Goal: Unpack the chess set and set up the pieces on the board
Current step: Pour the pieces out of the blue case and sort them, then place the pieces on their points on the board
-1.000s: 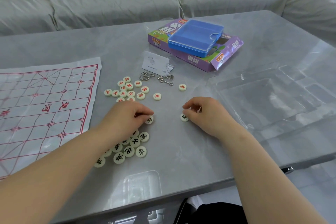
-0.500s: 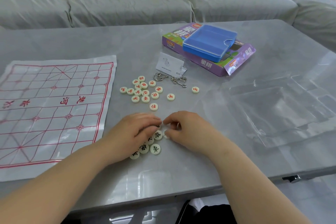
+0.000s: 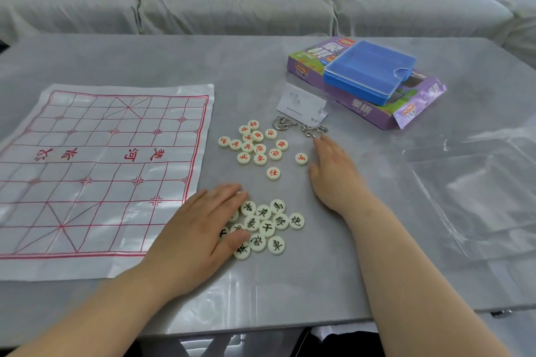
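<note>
On the grey table (image 3: pixel 145 61), far left, the xiangqi board sheet (image 3: pixel 95 171) lies flat, long axis left-right, left edge cut off by the frame. Left hand (image 3: pixel 200 229) rests flat, fingers spread, over the black-character pieces (image 3: pixel 266 223), hiding several under the palm. Red-character pieces (image 3: pixel 255 143) cluster just beyond, faces up, some glyphs unreadable. Right hand (image 3: pixel 333 174) is open, empty, palm down beside a lone red piece (image 3: pixel 301 158), fingertips near wire puzzle rings (image 3: pixel 301 126). Blue case (image 3: pixel 368 69) sits on the purple box (image 3: pixel 406 107); clear tray (image 3: pixel 475 197) far right, edges hard to make out.
</note>
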Available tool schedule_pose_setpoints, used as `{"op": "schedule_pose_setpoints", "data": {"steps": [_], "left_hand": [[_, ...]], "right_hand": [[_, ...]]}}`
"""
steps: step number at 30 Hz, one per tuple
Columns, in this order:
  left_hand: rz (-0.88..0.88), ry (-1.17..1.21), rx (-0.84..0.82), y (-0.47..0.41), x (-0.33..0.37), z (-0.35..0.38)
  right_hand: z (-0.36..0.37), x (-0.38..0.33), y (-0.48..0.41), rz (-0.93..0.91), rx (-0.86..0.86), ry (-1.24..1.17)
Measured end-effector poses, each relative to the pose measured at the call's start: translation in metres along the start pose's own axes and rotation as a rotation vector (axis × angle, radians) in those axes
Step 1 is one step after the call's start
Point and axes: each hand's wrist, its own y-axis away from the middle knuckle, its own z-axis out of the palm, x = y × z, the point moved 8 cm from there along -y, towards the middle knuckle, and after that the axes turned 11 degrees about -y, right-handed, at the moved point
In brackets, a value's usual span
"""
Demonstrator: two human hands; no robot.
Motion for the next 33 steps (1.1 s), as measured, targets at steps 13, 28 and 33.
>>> {"op": "schedule_pose_setpoints", "data": {"steps": [13,28,33], "left_hand": [[-0.12,0.252,0.246,0.018,-0.035,-0.031],[-0.33,-0.067,-0.154,0.074,-0.08,-0.005],[-0.317,-0.066,-0.289,0.086,-0.059,0.008]], "right_hand": [[0.023,-0.072,-0.013,-0.292,-0.073,-0.018],[0.015,-0.075,0.047,-0.219,-0.183,0.076],[0.019,-0.055,0.083,-0.135,-0.27,0.14]]}}
